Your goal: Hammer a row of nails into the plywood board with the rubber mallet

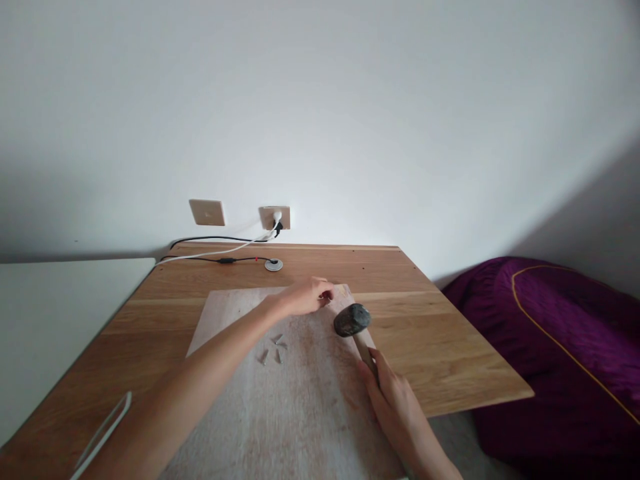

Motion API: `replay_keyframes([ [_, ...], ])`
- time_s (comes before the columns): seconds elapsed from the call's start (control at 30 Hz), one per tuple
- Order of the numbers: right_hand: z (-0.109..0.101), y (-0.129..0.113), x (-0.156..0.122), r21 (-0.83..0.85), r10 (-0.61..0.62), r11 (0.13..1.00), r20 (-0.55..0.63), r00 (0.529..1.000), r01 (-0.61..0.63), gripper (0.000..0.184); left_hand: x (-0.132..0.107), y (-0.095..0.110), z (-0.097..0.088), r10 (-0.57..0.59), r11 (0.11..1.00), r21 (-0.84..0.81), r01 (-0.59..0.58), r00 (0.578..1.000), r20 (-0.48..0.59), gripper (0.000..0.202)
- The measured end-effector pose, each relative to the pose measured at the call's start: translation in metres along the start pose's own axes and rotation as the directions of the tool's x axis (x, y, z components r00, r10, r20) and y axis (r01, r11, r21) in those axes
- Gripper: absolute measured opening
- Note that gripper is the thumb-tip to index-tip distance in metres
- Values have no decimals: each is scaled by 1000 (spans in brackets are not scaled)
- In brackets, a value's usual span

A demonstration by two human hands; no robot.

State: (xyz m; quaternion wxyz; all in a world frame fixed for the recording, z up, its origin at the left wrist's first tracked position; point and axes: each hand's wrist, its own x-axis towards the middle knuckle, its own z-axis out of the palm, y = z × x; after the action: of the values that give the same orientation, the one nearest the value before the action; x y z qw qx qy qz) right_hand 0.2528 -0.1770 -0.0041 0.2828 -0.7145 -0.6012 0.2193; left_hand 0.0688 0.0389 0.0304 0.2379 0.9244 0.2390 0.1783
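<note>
My left hand [305, 297] rests at the far end of a pale wooden board [295, 420], its fingertips pinched together. Whether they hold something small, I cannot tell. My right hand [393, 407] grips the wooden handle of a dark-headed mallet [353, 320], with the head raised just above the board near my left fingertips. Several short metal nails [273, 350] lie loose on the board, between my hands and below my left forearm.
The board lies on an oak table [440, 340] with a cable grommet [273, 265] at the back. White and black cables run to a wall socket [275, 217]. A white surface [60, 333] adjoins the left; a purple beanbag [555, 347] stands right.
</note>
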Motion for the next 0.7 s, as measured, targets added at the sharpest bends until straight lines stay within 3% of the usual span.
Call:
replay_keyframes([
  [0.27, 7, 5, -1, -21, -8, 1000, -17, 1000, 7, 52, -4, -7, 4, -17, 999, 40, 16, 1000, 21, 22],
  [0.7, 2, -1, 0, -4, 14, 1000, 60, 998, -14, 55, 6, 0, 2, 16, 994, 109, -25, 997, 82, 26],
])
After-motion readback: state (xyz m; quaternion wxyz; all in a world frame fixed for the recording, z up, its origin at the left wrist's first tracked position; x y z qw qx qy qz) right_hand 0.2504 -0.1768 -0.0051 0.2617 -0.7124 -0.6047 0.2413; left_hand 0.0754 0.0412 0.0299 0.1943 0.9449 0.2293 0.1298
